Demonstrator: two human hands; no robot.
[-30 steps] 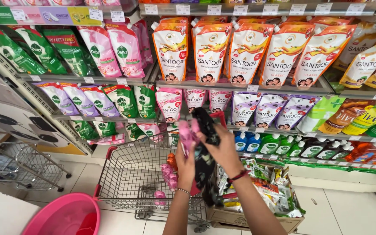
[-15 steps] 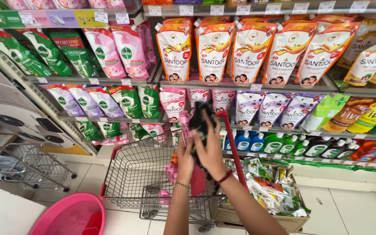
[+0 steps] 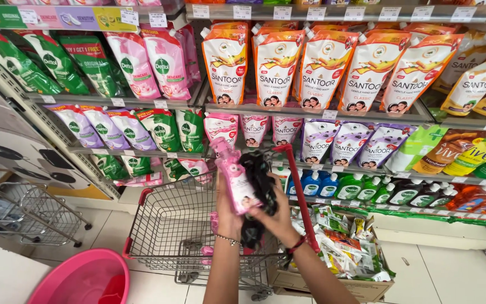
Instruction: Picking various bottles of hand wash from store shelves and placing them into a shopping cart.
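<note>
My left hand [image 3: 228, 218] is wrapped around a pink bottle [image 3: 235, 179] that tilts up and to the left. Pressed against it, my right hand [image 3: 281, 220] grips a crumpled black bag or cloth [image 3: 258, 181]; a red band sits on that wrist. Both hands are held together above a wire shopping cart [image 3: 161, 228], just left of its red handle [image 3: 300, 194]. More pink packs [image 3: 211, 254] lie in the cart, partly hidden by my arms.
Shelves of orange, pink, green and purple refill pouches [image 3: 319, 67] fill the wall ahead, with small bottles [image 3: 367, 188] lower down. A cardboard box of packets [image 3: 341, 253] stands right of the cart. A pink basin [image 3: 80, 280] and a second wire cart [image 3: 26, 209] are at left.
The pink bottle now shows more fully to the left of the black item. Both hands have sunk slightly and stay together over the cart.
</note>
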